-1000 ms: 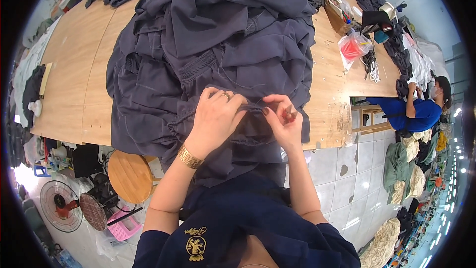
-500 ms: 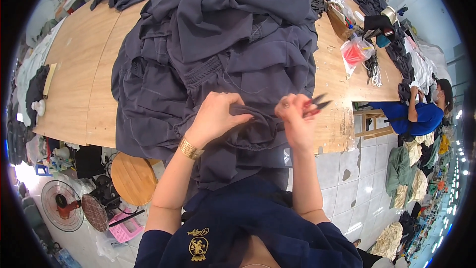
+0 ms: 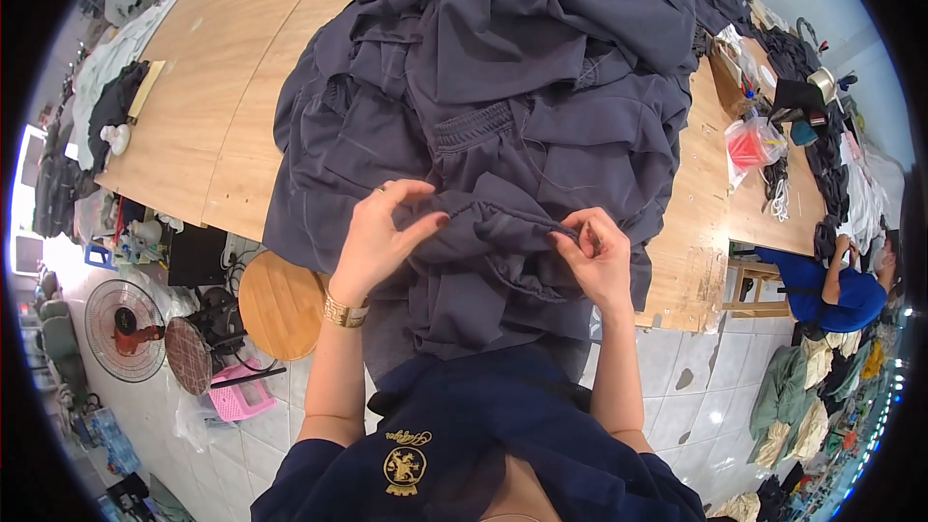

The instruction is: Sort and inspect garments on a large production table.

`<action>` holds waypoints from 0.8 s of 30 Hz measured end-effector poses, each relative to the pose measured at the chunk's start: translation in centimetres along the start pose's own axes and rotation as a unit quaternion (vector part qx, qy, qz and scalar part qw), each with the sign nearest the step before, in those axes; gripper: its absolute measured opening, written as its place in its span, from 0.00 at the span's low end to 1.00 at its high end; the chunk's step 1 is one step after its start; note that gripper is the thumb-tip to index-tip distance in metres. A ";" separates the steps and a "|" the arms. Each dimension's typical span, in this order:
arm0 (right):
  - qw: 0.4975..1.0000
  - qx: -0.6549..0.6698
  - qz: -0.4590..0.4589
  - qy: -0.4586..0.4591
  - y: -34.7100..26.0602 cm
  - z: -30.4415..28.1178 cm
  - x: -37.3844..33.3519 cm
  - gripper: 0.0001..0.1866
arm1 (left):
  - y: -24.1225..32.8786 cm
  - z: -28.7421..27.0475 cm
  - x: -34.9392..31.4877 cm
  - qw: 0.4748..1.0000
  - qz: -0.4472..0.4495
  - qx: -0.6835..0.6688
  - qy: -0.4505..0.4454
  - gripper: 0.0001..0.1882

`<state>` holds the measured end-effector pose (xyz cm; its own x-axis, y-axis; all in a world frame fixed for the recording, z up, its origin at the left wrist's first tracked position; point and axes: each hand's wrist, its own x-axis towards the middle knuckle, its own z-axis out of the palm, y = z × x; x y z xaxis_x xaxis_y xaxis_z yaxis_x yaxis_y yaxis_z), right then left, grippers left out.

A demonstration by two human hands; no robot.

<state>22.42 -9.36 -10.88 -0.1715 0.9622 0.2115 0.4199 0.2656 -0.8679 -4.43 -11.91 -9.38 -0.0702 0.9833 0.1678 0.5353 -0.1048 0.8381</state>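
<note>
A dark grey garment with a gathered, elastic-looking edge (image 3: 507,213) lies at the near side of the pile, and that edge stretches between my two hands. My left hand (image 3: 382,237), with a gold bracelet at the wrist, has the edge between its thumb and fingers. At the other end my right hand (image 3: 599,256) pinches the cloth with thumb and forefinger. Its remaining fingers are curled in; a small dark thing shows there, too hidden to name. Just beyond lies a gathered waistband (image 3: 474,128) with a loose thread trailing from it.
The heap of dark grey garments (image 3: 570,0) covers the middle of a wooden table (image 3: 227,126). A bag with red contents (image 3: 749,147) lies at right. A round wooden stool (image 3: 282,304) and a fan (image 3: 126,329) stand at lower left. A person in blue (image 3: 836,295) works at far right.
Dark-bladed snips with red on them showed in my right hand; their blades are now out of sight. That hand has come down onto the garment's edge, and the edge is drawn out straighter. The view has shifted left.
</note>
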 end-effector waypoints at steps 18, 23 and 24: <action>0.946 0.247 0.125 0.167 1.1 0.3 1.7 0.21 | 4.6 3.4 -1.3 0.994 0.020 -0.050 -0.093 0.13; 0.949 0.225 0.118 0.186 0.6 0.5 1.5 0.18 | 4.3 5.8 -5.0 0.853 -0.180 -0.131 -0.471 0.16; 0.953 0.224 0.095 0.184 0.9 0.5 1.4 0.17 | 4.2 5.4 -5.1 0.854 -0.200 -0.145 -0.459 0.17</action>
<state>22.12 -7.82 -11.55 0.2276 0.9683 0.1032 -0.0233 0.1113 -0.9935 2.72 -16.59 -9.54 0.5613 0.6380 -0.5271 0.3825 0.3648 0.8489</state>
